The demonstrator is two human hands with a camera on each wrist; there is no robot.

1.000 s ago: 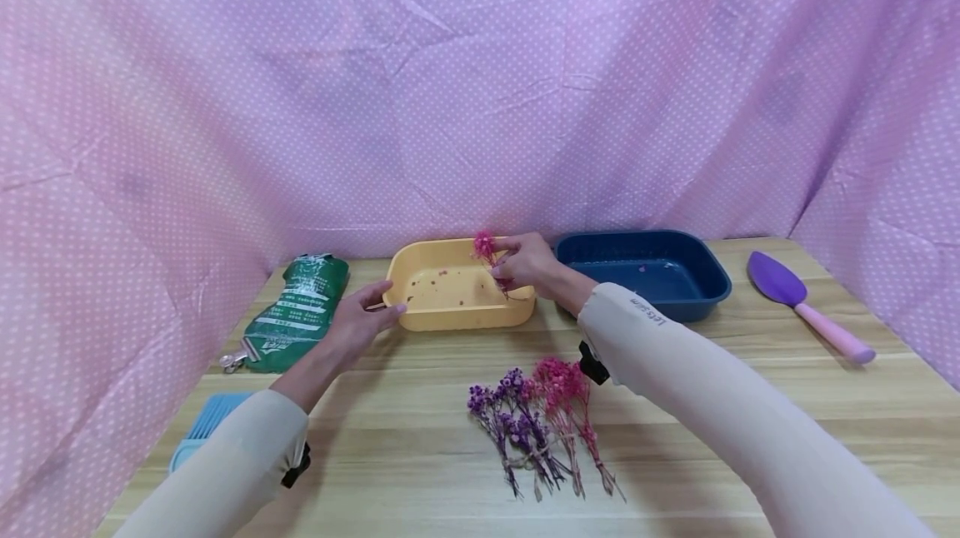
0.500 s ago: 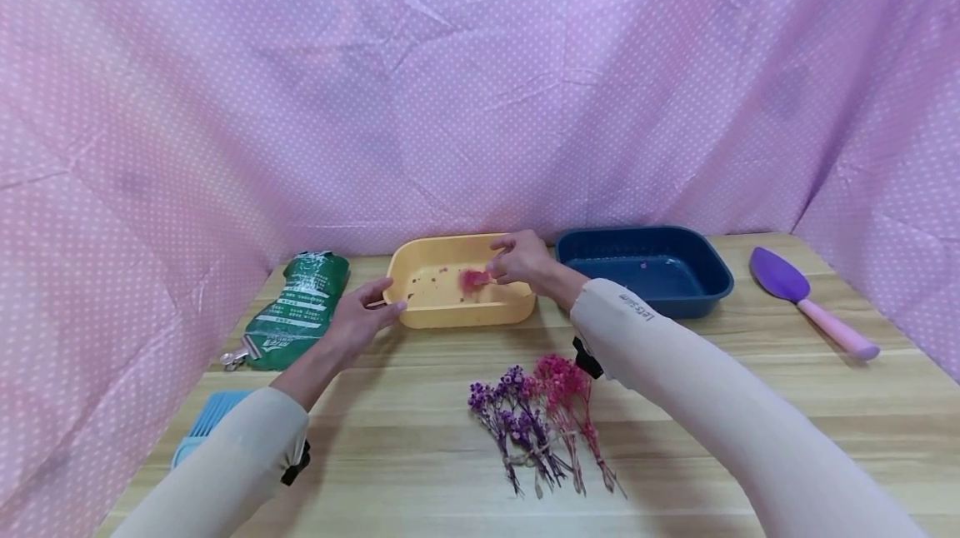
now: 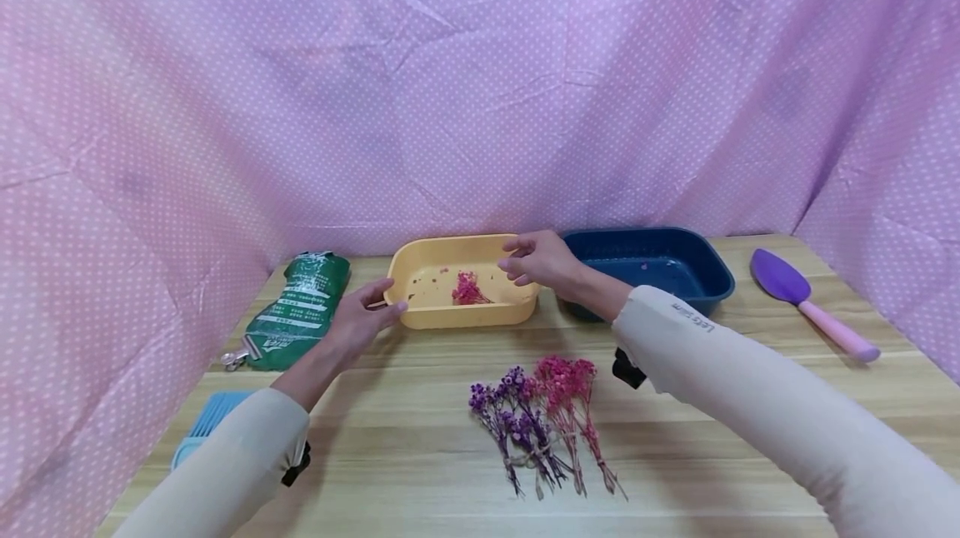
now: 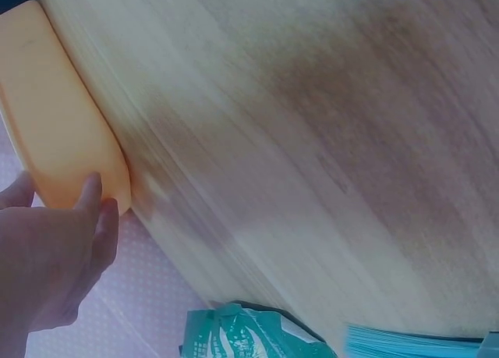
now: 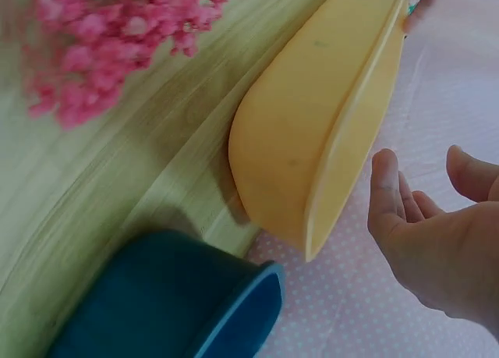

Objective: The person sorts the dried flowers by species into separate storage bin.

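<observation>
My left hand (image 3: 365, 313) holds the left end of a shallow yellow plastic tub (image 3: 465, 319), its thumb and fingers at the rim. In the left wrist view, fingertips (image 4: 91, 188) lie against the tub's outer wall. A small sprig of pink dried flowers (image 3: 468, 290) lies on the tub's floor among scattered petals. Over the tub's right end, my right hand (image 3: 546, 259) hovers with loosely bent fingers and nothing between them. The right wrist view shows its thumb (image 5: 468, 175) apart from the fingers, beside the tub's rim.
Purple dried flowers (image 3: 517, 413) and pink dried flowers (image 3: 566, 388) lie in front. A dark blue tub (image 3: 693, 305) stands right of the yellow one, and a purple spatula (image 3: 780, 276) farther right. Left are a clipped green bag (image 3: 307, 305) and a light blue ribbed item (image 3: 213, 417).
The pink flower sprig, earlier in my right hand, now lies in the yellow tub. My right hand has let go and moved right. The left hand has stayed at the tub's end.
</observation>
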